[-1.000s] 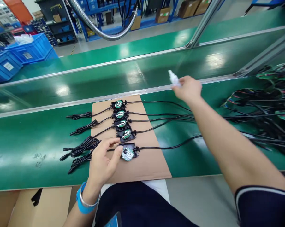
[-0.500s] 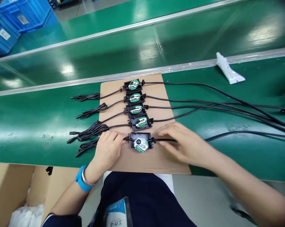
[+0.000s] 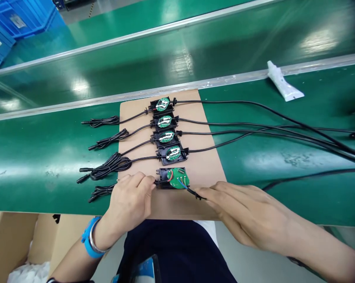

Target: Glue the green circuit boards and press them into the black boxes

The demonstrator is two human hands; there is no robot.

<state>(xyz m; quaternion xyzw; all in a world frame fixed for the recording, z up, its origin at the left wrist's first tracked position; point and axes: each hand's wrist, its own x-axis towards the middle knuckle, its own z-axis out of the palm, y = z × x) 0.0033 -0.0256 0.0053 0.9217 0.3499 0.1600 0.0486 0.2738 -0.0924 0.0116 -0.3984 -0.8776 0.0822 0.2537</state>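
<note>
Circuit board: the nearest circuit board [image 3: 179, 179] lies green face up over the right half of an open black housing [image 3: 163, 175], on the cardboard sheet [image 3: 206, 165].
Wires: a red wire [image 3: 171, 175] bends over the board's left side; a blue wire [image 3: 181, 184] and others meet the right cable [image 3: 196, 193] at 4 o'clock.
Left hand: at 8 o'clock, the left hand [image 3: 133, 200] has its fingertips closed together on the left cable [image 3: 157, 182], just beside the housing.
Right hand: at 4 o'clock, the right hand [image 3: 248, 214] grasps the right cable between thumb and fingers.
Other boards: at 11 to 12 o'clock, four similar boards [image 3: 173, 153] sit in housings, in one row.
White tube: at 2 o'clock, the white tube [image 3: 282, 82] lies well apart.
Risk: if the right cable is pulled or twisted too much, the thin wires may tear from their solder points; uneven tension may also tip the board from the housing, or pinch the red wire under an edge.
Hard to see: the board's underside is hidden, the fingers cover part of both cables, and the right cables are cut off by the picture edge.
</note>
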